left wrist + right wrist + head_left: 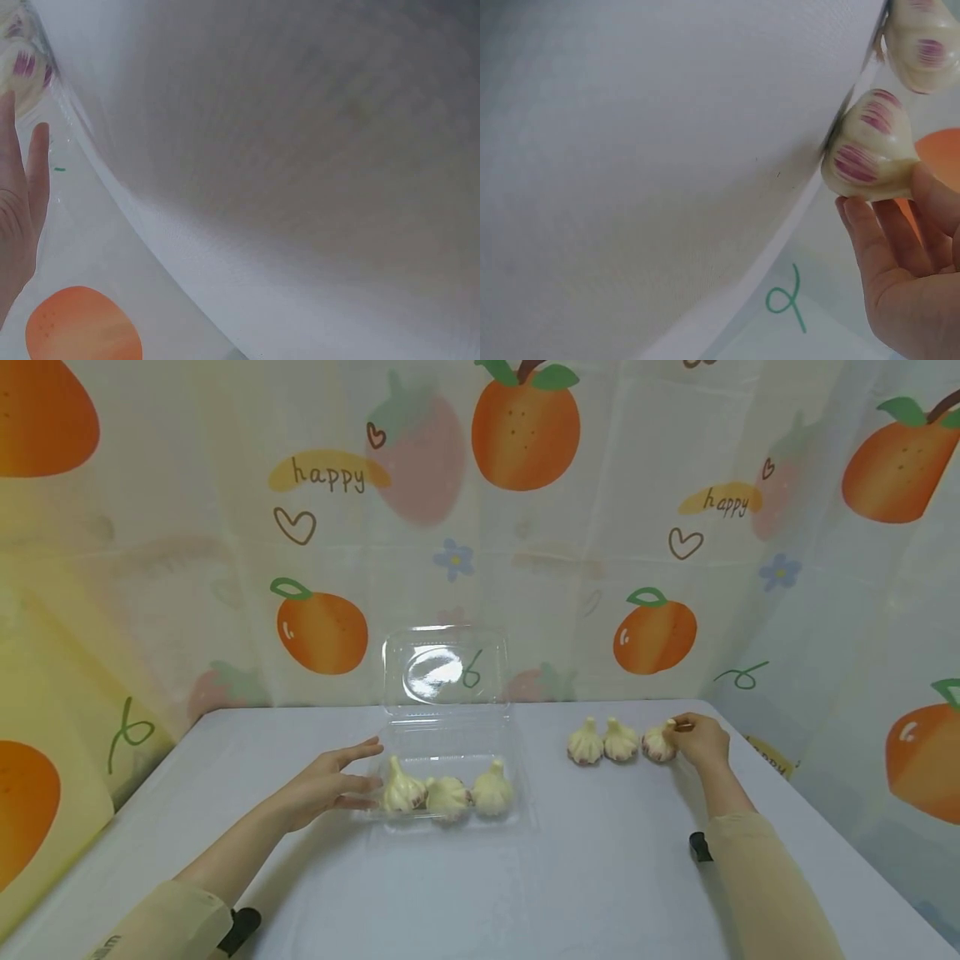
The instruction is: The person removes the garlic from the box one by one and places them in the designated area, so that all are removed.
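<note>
A clear plastic clamshell box (525, 814) sits on the table with its lid (491, 689) raised. Inside lie three garlic bulbs, one at the left (403, 789), one in the middle (448, 800) and one at the right (492, 791). My left hand (322, 785) is at the box's left side, fingers spread and extended toward it. On the right my right hand (702, 741) pinches a garlic bulb (866, 146) by its stem end between thumb and fingers. That bulb's base is right at the tabletop. Two more garlic bulbs (585, 743) (620, 741) stand just left of it.
A white cloth covers the table (600, 877). Behind it hangs a curtain (555, 560) printed with oranges and strawberries, close behind the raised lid. More curtain (862, 635) closes off the right side. A black strap end (701, 847) shows beneath the right sleeve.
</note>
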{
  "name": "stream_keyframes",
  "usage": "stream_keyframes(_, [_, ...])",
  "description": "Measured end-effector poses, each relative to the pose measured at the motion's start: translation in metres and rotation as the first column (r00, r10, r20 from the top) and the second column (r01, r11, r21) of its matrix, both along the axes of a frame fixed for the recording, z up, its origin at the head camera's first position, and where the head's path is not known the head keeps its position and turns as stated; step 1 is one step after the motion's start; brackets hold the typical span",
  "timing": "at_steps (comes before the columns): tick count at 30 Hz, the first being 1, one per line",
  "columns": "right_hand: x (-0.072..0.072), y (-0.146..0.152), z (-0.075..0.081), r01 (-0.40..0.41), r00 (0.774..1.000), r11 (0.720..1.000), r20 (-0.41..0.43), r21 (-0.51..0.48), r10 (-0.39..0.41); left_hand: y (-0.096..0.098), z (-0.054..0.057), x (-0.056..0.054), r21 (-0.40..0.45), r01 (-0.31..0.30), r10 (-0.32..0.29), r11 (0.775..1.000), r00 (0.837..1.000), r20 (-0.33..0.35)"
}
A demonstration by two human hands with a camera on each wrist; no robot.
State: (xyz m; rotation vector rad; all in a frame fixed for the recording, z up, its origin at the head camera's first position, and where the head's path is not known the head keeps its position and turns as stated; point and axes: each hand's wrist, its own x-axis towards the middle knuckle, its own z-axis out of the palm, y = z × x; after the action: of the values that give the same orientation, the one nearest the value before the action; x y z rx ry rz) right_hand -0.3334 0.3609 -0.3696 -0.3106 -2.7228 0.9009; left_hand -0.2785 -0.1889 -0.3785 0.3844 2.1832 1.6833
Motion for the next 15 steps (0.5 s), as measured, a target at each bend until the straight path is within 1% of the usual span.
stream_keyframes(4, [0.0006, -0.0005, -0.0008, -0.013, 1.000, 1.000, -0.001, 0.005, 0.013, -0.0003, -0.0010, -0.0009, 0.001, 0.001, -0.001, 1.000, 1.000, 0.002])
stream_keyframes(15, [-0.0017, -0.0019, -0.0012, -0.011, 1.000, 0.999, -0.023, 0.030, 0.012, -0.0010, -0.0010, -0.0012, -0.008, 0.004, -0.004, 1.000, 1.000, -0.009])
